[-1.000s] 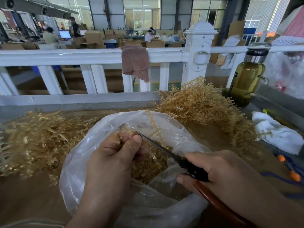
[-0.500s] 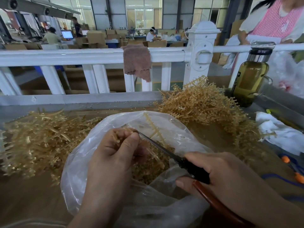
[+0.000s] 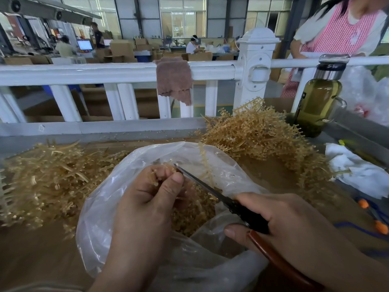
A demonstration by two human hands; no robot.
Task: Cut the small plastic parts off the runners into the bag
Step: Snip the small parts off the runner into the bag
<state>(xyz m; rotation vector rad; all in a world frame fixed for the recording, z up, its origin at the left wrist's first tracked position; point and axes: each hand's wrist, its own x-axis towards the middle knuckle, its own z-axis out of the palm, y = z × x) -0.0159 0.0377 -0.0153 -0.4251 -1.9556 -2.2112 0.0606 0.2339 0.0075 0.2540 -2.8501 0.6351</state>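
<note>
A brown workbench (image 3: pixel 31 249) fills the lower view, fenced at its far edge by a white railing (image 3: pixel 84 72). 2 tan heaps lie on it: a flatter left pile of runners (image 3: pixel 46 175) and a taller right pile of runners (image 3: pixel 259 133), whose sprigs carry small knobs. Between the piles, nearest the person, sits a clear plastic bag (image 3: pixel 101 218) with its mouth open upward. Beyond the rail at upper right stands a person in a pink apron (image 3: pixel 341 32). The left hand (image 3: pixel 145 203) reaches over the bag's mouth, fingers curled and thumb pressed against them, pinching a short runner (image 3: pixel 155 175). The right hand (image 3: pixel 294 220) is just right of the bag, fingers wrapped round the handles of the scissors (image 3: pixel 231 204). A bottle (image 3: pixel 317 102) of olive liquid stands upright at the bench's far right corner, a crumpled white cloth (image 3: pixel 357 171) lies near the right edge, and a brown towel (image 3: pixel 174 81) hangs over the top rail. The scissors' thin blades slant up and left across the bag opening, lying close together, the tip touching the pinched runner. 1 loose runner stem (image 3: pixel 205 163) leans inside the bag. The cut small parts (image 3: pixel 189 213) are heaped in the bag's bottom, below both hands.
</note>
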